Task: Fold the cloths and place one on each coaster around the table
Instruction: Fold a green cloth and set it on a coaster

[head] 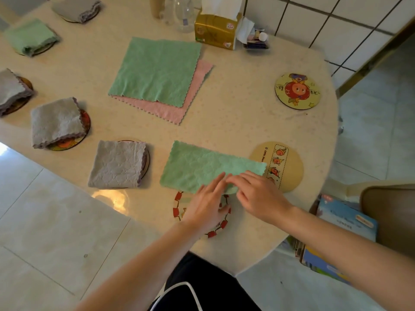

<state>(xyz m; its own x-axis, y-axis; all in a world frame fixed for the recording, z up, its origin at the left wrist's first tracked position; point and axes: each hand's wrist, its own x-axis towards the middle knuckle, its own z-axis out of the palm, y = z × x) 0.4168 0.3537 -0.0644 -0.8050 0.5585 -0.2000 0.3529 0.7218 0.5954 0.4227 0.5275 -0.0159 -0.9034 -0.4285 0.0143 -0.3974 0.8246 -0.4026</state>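
A green cloth, folded in half into a long strip, lies near the table's front edge. My left hand and my right hand meet at its near edge, fingers pinching the fabric. Under my left hand sits a red-rimmed coaster, bare. A tan coaster lies partly under the strip's right end. Another round coaster is bare at the right. Unfolded green cloth rests on a pink cloth mid-table. Folded grey cloths and a folded green one sit on coasters at the left.
A gold tissue box, a clear bottle and a small box of oddments stand at the table's back. A chair and stacked books are at the right, beside the round table edge.
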